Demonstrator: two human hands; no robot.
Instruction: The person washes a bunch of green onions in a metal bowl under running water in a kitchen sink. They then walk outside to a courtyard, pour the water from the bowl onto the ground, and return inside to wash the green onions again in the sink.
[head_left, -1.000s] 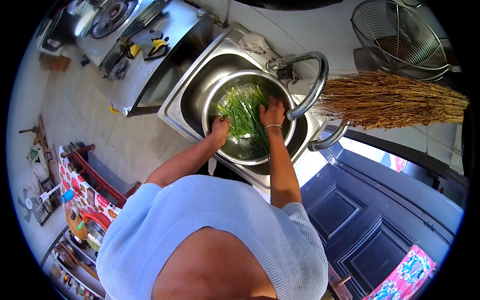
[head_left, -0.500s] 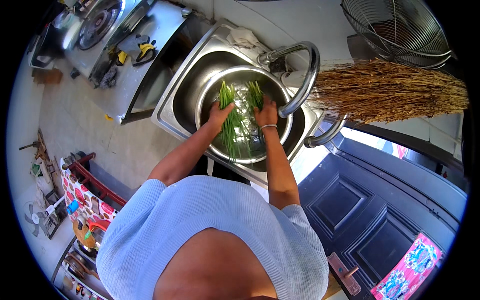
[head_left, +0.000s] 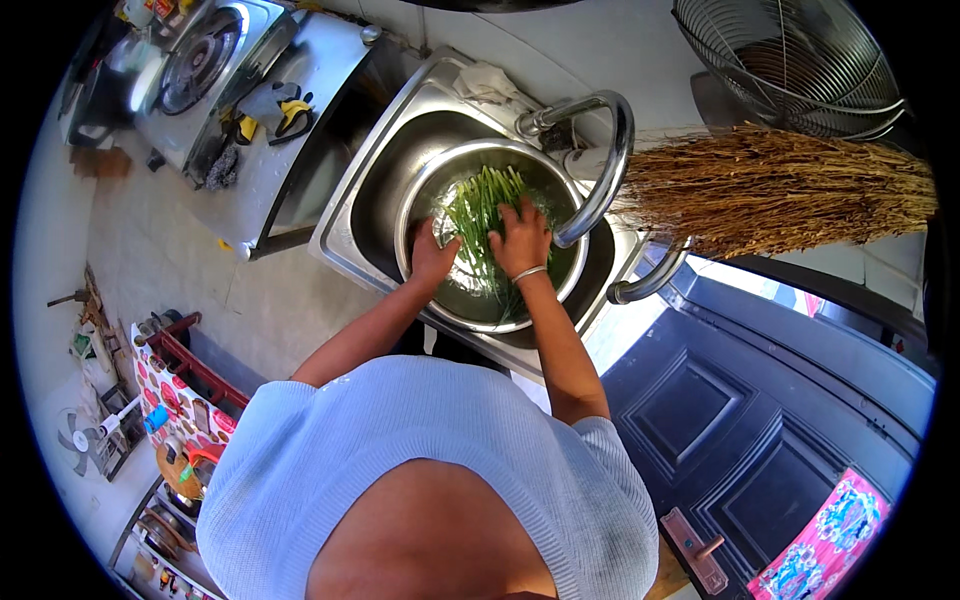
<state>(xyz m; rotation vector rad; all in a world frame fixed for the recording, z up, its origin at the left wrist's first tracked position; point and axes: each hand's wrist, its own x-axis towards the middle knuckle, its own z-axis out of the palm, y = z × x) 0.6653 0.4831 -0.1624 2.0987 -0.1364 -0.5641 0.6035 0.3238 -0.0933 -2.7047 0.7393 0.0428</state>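
Note:
A bundle of long, thin green stalks that look like chives (head_left: 484, 205) lies in water inside a round metal basin (head_left: 408, 190). The basin stands in a stainless steel sink (head_left: 372, 180). At the left of the bundle, my left hand (head_left: 432, 252) is in the basin with thumb and fingers apart, holding nothing. My right hand (head_left: 521, 240), with a bracelet on its wrist, rests on the right side of the greens, fingers spread. Its fingertips lie over the stalks and are partly hard to make out.
A curved chrome faucet (head_left: 622, 150) arches over the basin's right rim. A bristly brown broom head (head_left: 780, 190) juts in beside it, below a wire basket (head_left: 790, 65). A metal counter with a gas stove (head_left: 203, 60) stands at left, a dark door (head_left: 690, 400) at right.
The stalks were in two bunches, one at each hand; now they lie together in the middle. My left hand has come off its bunch, and my right hand has spread over the greens.

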